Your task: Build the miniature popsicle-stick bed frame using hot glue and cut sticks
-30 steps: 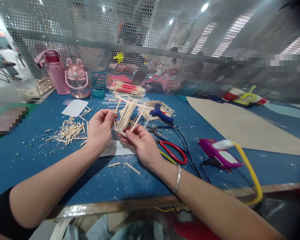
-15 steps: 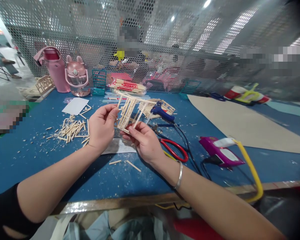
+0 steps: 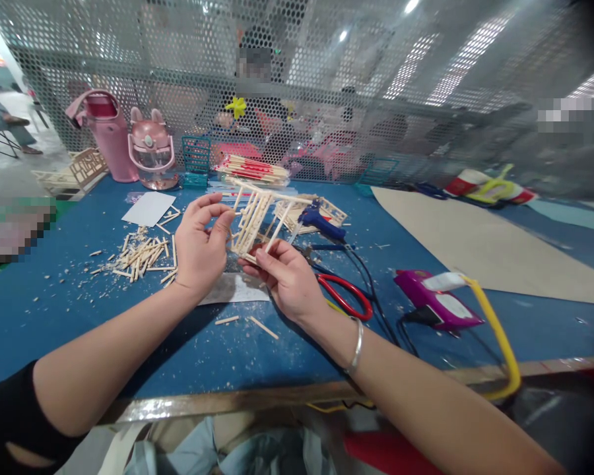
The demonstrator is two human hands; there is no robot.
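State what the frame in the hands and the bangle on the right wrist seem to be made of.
Frame: pale, matt, unpainted thin wooden sticks, probably glued; matching offcuts lie nearby. Bangle: likely polished metal, silvery with a bright sheen, though plastic cannot be excluded.

Both forearms bare to above the elbow. Left hand (image 3: pixel 200 247): no rings or watch visible; black short sleeve (image 3: pixel 0 429) on the upper arm. Right hand (image 3: pixel 287 280): plain silver bangle (image 3: pixel 357 346) on the wrist, sleeve out of view.

pale wood frame (image 3: pixel 257 221), blue table (image 3: pixel 54 310), red scissors (image 3: pixel 349 298).
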